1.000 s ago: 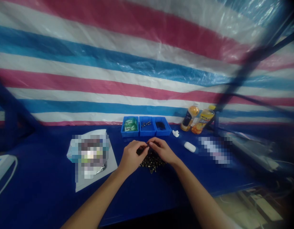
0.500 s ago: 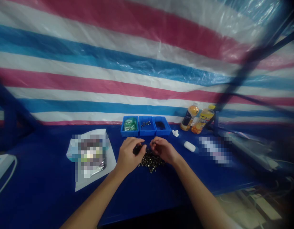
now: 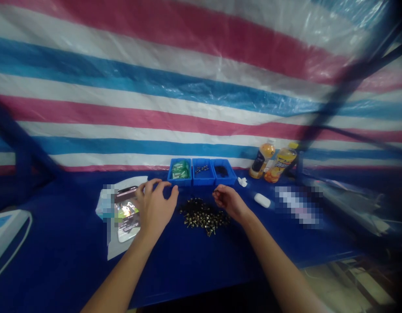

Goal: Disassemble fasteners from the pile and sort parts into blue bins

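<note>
Beside metal parts (image 3: 204,217), right hand (image 3: 230,201) curled, grip unclear

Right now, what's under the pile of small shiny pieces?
The blue tabletop shows around the edges of the pile; whatever lies directly beneath it is covered, so I can't tell.
</note>
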